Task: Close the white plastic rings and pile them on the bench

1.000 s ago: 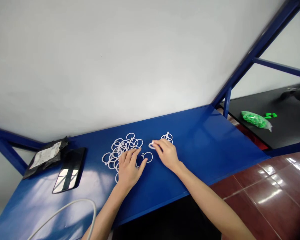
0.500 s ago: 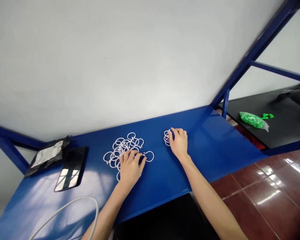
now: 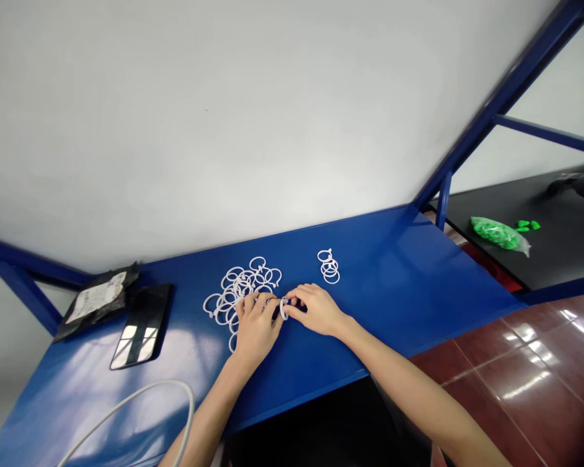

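My right hand pinches a white curtain ring between thumb and fingers, holding it nearly edge-on just above the table. My left hand meets the same ring from the other side, thumb and forefinger closed at its edge; the exact grip is partly hidden. Beneath and behind the left hand lies a loose pile of white curtain rings, each with a small eyelet, some covered by the fingers. Farther right, a small overlapping group of rings rests on the blue table, apart from both hands.
On the left lie a black phone and a black plastic parcel with a white label. A white cable loops near my left forearm. Beyond the blue frame, a bag of green pieces sits on a black table.
My right hand has left the small group of rings and moved left and nearer, onto the single ring beside my left hand. That ring has turned from lying flat to edge-on.
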The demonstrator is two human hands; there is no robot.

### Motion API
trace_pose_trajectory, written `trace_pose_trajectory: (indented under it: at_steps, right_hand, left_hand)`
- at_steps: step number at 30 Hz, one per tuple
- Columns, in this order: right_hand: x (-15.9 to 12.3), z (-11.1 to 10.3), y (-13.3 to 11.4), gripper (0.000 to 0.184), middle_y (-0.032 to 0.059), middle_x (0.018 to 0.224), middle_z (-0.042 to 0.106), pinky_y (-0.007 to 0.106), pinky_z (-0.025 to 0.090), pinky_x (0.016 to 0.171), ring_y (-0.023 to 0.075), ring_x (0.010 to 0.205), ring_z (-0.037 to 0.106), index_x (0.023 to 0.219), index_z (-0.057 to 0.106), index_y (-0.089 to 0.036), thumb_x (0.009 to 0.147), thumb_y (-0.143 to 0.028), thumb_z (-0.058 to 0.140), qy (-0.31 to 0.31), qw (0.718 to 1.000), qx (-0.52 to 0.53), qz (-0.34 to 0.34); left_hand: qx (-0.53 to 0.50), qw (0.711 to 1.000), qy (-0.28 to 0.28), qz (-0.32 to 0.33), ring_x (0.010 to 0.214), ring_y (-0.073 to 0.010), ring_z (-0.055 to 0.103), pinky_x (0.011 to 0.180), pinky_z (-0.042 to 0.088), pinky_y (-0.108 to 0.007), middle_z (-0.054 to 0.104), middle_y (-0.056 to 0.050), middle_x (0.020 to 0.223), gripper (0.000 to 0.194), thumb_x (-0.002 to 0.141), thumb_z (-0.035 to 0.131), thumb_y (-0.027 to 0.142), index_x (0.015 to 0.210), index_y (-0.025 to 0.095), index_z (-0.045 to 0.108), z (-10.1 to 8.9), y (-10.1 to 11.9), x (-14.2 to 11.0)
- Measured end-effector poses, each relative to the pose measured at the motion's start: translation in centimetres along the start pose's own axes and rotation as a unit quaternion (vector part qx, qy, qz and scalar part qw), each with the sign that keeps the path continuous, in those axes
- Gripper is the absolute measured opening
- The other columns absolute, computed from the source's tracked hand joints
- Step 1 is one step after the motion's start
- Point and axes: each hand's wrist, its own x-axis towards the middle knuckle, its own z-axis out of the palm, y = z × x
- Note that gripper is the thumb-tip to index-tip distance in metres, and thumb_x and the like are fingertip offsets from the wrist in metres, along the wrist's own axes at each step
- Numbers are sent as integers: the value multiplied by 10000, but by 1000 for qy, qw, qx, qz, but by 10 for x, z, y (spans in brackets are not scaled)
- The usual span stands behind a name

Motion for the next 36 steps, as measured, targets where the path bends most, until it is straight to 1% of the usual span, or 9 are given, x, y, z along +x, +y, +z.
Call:
trace_pose_trajectory:
  at_steps: [6, 10, 13, 17, 20, 23, 28, 32, 36]
  right_hand:
    - [-1, 0, 2, 231, 37, 1034, 751, 283, 549, 768, 159, 826, 698, 1080, 704, -203, 886, -324, 741, -15, 990, 137, 39]
    - [0, 6, 6, 181, 49, 1031, 763, 269, 567, 718, 148, 785, 707, 1093, 713, -194, 927, -216, 643, -2, 984, 171, 45]
    - [2, 6, 7, 190, 40, 989, 770, 276, 577, 731, 149, 783, 714, 1098, 716, -199, 941, -193, 608, 31, 980, 190, 44]
    - [1, 1, 3, 169, 26, 933, 770, 291, 588, 759, 159, 802, 730, 1093, 709, -210, 955, -253, 622, 77, 971, 221, 45]
    - [-1, -2, 1, 157, 26, 917, 761, 283, 583, 751, 155, 786, 720, 1079, 709, -208, 965, -274, 623, 91, 974, 206, 23]
    - [-4, 0, 2, 158, 35, 927, 744, 273, 563, 740, 150, 778, 692, 1081, 720, -212, 988, -273, 608, 91, 984, 149, -44]
    - [-6, 10, 5, 142, 48, 947, 708, 269, 551, 735, 152, 799, 678, 1023, 726, -211, 985, -323, 648, 82, 981, 107, -141]
    - [-8, 9, -1, 172, 60, 1073, 644, 274, 562, 711, 142, 789, 665, 1034, 706, -231, 929, -367, 716, 96, 984, 103, -113]
    - [-6, 3, -6, 161, 91, 1157, 659, 370, 549, 917, 217, 1074, 644, 1107, 664, -225, 952, -264, 653, 147, 981, 88, -94]
  left_hand:
    - [-29, 999, 16, 24, 998, -273, 572, 903, 373, -438, 746, -65, 1009, 82, 926, 656, 208, 989, 210, 708, -2, 3, 1]
    - [-38, 998, 41, 37, 968, -258, 589, 893, 377, -424, 756, -50, 976, 76, 945, 633, 210, 982, 224, 698, -1, 3, 2]
    - [-49, 997, 59, 15, 946, -246, 603, 878, 384, -409, 749, -43, 937, 64, 951, 622, 212, 921, 228, 676, -1, 1, 3]
    - [-53, 995, 82, -26, 932, -245, 613, 851, 395, -392, 739, -46, 926, 29, 945, 637, 246, 935, 221, 647, -2, -4, 3]
    - [-67, 994, 79, -25, 899, -234, 615, 840, 400, -381, 736, -23, 880, 35, 955, 631, 259, 959, 224, 637, -3, -6, 3]
    - [-101, 992, 69, -25, 874, -226, 615, 837, 425, -377, 727, -19, 861, 67, 970, 610, 276, 995, 223, 642, -5, -7, 3]
    - [-188, 980, 65, -30, 889, -201, 652, 808, 507, -336, 725, -39, 919, 143, 989, 576, 282, 1074, 203, 660, -9, -9, 5]
    - [-245, 968, 32, -33, 861, -184, 674, 786, 541, -322, 733, -38, 930, 159, 998, 551, 247, 1083, 218, 682, -13, -7, 7]
    - [-286, 958, 11, -24, 885, -181, 678, 801, 557, -324, 730, -50, 976, 177, 997, 544, 233, 1109, 228, 681, -14, -3, 7]
